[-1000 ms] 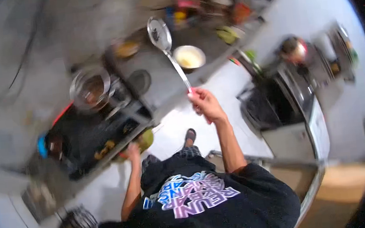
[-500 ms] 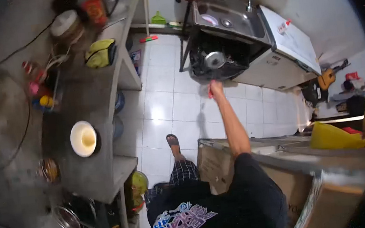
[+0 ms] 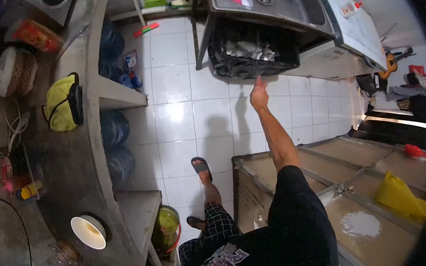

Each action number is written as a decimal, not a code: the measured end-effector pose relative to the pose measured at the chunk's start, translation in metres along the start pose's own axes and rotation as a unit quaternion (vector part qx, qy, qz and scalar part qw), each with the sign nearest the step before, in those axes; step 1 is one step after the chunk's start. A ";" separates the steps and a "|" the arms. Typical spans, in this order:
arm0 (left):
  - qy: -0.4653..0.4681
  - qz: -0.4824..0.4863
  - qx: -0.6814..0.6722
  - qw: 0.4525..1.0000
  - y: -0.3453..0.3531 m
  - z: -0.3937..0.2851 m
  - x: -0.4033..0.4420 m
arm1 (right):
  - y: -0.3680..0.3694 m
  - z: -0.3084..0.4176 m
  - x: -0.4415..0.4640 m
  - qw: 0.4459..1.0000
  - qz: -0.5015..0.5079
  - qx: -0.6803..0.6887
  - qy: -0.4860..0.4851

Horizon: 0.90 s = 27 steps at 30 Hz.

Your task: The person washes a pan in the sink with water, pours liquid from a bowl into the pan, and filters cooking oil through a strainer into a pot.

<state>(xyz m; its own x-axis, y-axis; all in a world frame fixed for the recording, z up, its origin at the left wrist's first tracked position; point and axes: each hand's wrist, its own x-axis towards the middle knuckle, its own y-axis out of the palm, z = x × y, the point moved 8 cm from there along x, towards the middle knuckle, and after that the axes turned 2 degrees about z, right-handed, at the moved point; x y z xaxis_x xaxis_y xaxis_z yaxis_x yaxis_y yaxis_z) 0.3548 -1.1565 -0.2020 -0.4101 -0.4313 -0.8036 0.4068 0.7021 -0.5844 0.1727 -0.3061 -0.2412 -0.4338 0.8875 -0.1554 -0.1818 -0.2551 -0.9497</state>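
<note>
My right hand (image 3: 259, 96) reaches forward on an outstretched arm, just short of the near edge of a black plastic-lined bin (image 3: 227, 69) under the sink. Its fingers look closed, with a small reddish bit at their tips; what they hold, if anything, I cannot make out. Inside the bin lies blurred, shiny silvery material (image 3: 251, 50). My left hand is out of view. On the counter at left stands a white bowl (image 3: 84, 235) with a little yellowish liquid in it.
A metal sink (image 3: 282, 1) holds a white-and-pink dish. A white chest (image 3: 353, 30) stands beside it. A yellow-and-black bag (image 3: 63, 103) and a bottle lie on the left counter (image 3: 66, 169). A framed panel (image 3: 326, 173) stands close on my right.
The view has shifted forward, and the bowl now sits lower in it. My right hand stays stretched toward the bin; the red item beside its fingers is much less visible.
</note>
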 end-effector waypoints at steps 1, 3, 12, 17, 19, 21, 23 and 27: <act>-0.003 -0.002 0.000 1.000 -0.001 0.000 0.000 | -0.002 0.001 0.002 0.998 -0.051 -0.007 -0.020; -0.008 -0.002 0.000 1.000 0.001 -0.006 -0.003 | -0.003 0.008 -0.007 0.996 -0.076 0.015 -0.053; -0.002 -0.002 -0.024 1.000 -0.002 -0.017 -0.002 | -0.003 0.026 -0.033 0.996 -0.056 0.062 -0.037; 0.012 -0.005 -0.045 0.999 -0.016 -0.013 -0.003 | 0.002 0.033 -0.023 0.998 -0.015 0.063 -0.028; 0.015 -0.008 -0.059 0.998 -0.022 -0.004 -0.009 | 0.035 0.021 -0.010 0.975 -0.058 0.215 0.010; 0.018 -0.012 -0.073 0.997 -0.029 0.010 -0.011 | 0.000 0.049 -0.052 0.875 0.077 0.450 0.159; 0.016 -0.020 -0.093 0.995 -0.039 0.034 -0.016 | 0.002 0.067 -0.086 0.783 0.111 0.594 0.147; 0.000 -0.065 -0.141 0.988 -0.061 0.117 -0.032 | -0.023 0.126 -0.205 0.622 0.202 0.748 0.115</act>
<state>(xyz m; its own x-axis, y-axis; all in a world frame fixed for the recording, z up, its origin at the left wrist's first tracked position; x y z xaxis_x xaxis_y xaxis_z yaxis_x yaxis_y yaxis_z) 0.4384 -1.2513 -0.1539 -0.4443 -0.5278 -0.7239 0.1074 0.7708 -0.6279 0.1549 -0.5302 -0.1529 -0.6046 0.6222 -0.4973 -0.7909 -0.3948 0.4675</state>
